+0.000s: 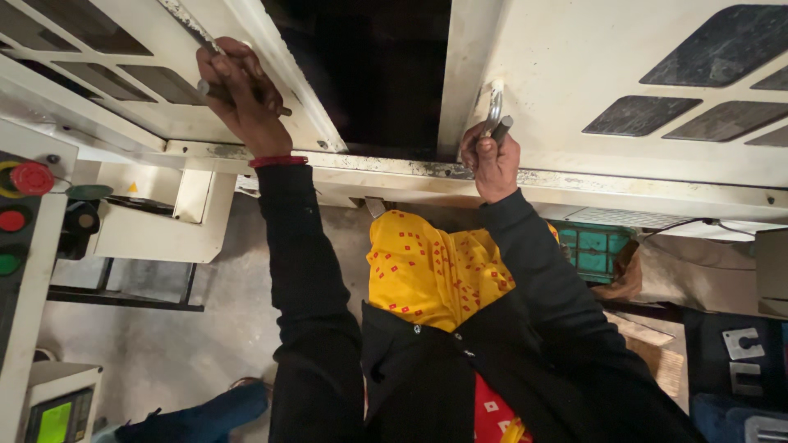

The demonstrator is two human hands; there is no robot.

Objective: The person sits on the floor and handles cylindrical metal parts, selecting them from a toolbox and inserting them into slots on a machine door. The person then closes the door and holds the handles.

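Observation:
My left hand (242, 90) is shut on the slim metal handle (190, 23) of the left white machine door (98, 49), and a short metal rod sticks out beside the fingers. My right hand (490, 160) grips the curved metal handle (494, 105) of the right white door (616, 74), with a small dark cylinder (502, 127) showing at the fingers. A dark gap (369, 74) lies between the two doors. Both arms wear black sleeves, and there is a red bangle (277, 161) on the left wrist.
A control panel with red and green round buttons (16, 221) stands at the left, with a small green screen (54, 420) below it. A green crate (593, 246) and brown sacks sit at the right. Grey concrete floor (180, 336) lies below. My yellow patterned scarf (427, 267) hangs in front.

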